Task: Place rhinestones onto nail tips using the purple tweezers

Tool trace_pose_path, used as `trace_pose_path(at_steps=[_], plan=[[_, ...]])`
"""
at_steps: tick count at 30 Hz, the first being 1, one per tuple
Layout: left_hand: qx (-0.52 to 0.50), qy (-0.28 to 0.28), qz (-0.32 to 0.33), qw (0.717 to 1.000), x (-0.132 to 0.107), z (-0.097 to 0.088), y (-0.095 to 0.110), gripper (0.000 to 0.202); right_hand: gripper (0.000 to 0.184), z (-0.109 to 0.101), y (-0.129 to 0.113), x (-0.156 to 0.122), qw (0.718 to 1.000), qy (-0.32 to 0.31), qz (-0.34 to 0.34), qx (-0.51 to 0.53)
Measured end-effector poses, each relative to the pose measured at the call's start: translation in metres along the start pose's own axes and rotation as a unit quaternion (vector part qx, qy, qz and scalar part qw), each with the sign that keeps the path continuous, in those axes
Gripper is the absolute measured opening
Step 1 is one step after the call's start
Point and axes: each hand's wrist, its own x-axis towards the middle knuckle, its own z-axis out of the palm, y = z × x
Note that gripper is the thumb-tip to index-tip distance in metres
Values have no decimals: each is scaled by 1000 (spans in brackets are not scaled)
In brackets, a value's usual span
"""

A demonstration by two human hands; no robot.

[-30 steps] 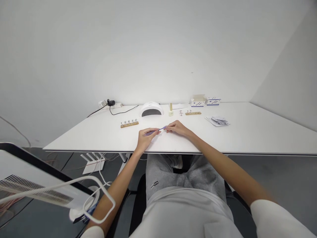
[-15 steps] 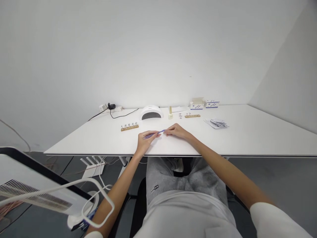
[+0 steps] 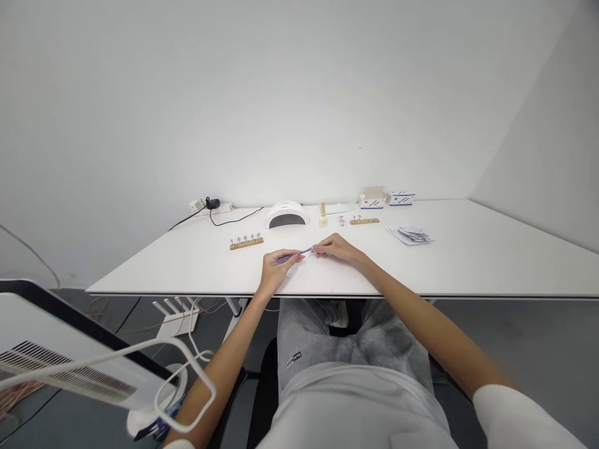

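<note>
My left hand (image 3: pixel 279 267) is closed around slim purple tweezers (image 3: pixel 306 251), whose tip points right toward my other hand. My right hand (image 3: pixel 337 247) pinches with thumb and fingertips right at that tip; whatever small thing it grips is too tiny to make out. Both hands are low over the front middle of the white table (image 3: pixel 468 262). Left of them lies a wooden strip with several small metal stands (image 3: pixel 246 242). Beyond the hands sits a white nail lamp (image 3: pixel 287 214), and beside it a pale bottle with a gold cap (image 3: pixel 322 218).
A second wooden strip (image 3: pixel 365 221) carries a couple of stands, with loose ones (image 3: pixel 341 221) beside it. Paper packets (image 3: pixel 412 235) lie to the right. Two small boxes (image 3: pixel 373 198) stand by the wall. A black adapter (image 3: pixel 213 203) trails its cord. A white device (image 3: pixel 70 349) is at lower left.
The view has shifted very slightly. My hands keep nearly the same pose, with the tweezers' tip still at the fingertips of my right hand.
</note>
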Motion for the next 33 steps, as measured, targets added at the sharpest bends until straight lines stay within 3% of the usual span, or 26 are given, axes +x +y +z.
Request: trace_pose_path(at_steps=[6, 18, 24, 27, 33], plan=[[-27, 24, -13, 999, 0, -2, -1, 25, 30, -2, 6, 4, 999, 31, -1, -16], [-40, 43, -28, 998, 1, -1, 1, 27, 26, -5, 5, 4, 992, 101, 38, 73], [-43, 56, -27, 997, 1, -1, -3, 26, 22, -21, 25, 9, 986, 151, 58, -40], [-48, 58, -29, 997, 2, -1, -4, 26, 22, -29, 33, 11, 988, 128, 64, -64], [-49, 69, -32, 996, 2, 0, -3, 26, 22, -40, 33, 11, 996, 45, 69, -16]])
